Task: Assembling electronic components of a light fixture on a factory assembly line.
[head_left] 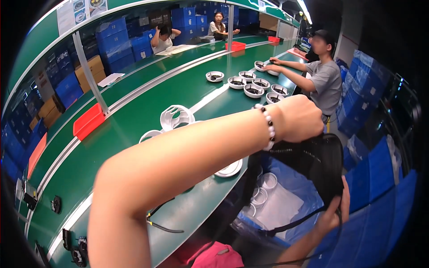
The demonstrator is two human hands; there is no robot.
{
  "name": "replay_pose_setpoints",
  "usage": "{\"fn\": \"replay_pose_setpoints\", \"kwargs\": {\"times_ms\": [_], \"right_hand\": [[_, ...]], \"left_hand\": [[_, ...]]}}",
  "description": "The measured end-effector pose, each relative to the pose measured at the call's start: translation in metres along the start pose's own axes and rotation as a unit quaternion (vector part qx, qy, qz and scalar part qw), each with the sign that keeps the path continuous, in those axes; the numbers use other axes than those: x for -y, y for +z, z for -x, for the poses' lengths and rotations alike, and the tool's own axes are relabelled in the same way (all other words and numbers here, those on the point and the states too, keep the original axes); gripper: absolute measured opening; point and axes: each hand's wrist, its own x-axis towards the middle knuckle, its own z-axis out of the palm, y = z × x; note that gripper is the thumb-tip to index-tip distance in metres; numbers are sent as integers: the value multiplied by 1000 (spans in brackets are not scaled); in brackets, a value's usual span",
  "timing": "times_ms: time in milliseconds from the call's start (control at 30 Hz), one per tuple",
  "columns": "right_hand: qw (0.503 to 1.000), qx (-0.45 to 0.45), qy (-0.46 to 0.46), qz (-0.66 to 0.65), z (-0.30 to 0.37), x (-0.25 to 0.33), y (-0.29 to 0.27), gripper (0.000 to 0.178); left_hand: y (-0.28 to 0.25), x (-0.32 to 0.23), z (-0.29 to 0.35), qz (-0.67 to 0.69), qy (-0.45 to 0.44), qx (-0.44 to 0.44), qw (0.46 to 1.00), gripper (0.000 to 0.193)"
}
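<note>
My left arm reaches across the view, with a black-and-white bead bracelet at its wrist. My left hand (300, 118) is closed at the upper edge of a black, bag-like piece with a strap (313, 154); its fingertips are hidden. Lower right, my right hand (333, 216) grips that piece's lower right side, thumb in front. The black piece hangs over a bin lined with blue plastic (295, 172), where white rings (269, 180) and a white sheet (286, 201) lie. What the black piece is exactly, I cannot tell.
A green workbench (134, 107) holds a white slotted housing (176, 117), red trays (88, 121) and several white round units (254, 90). Black parts (80, 250) lie lower left. A co-worker in grey (328, 78) handles units at right. Blue boxes (375, 165) stand far right.
</note>
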Motion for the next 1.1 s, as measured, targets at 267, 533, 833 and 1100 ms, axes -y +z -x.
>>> {"fn": "replay_pose_setpoints", "kwargs": {"times_ms": [267, 533, 833, 1100], "right_hand": [[999, 27, -28, 23, -5, -42, 115, 19], [997, 52, -50, 1, 4, -51, 168, 21], [977, 178, -75, -94, 61, -117, 240, 46], [921, 358, -83, -129, 58, -125, 282, 79]], "left_hand": [[121, 45, -11, -41, -247, -61, 966, 13], [171, 58, 21, 131, -499, -90, 852, 8], [259, 76, 87, 181, -535, -69, 823, 12], [169, 92, 138, 209, -429, -3, 879, 32]]}}
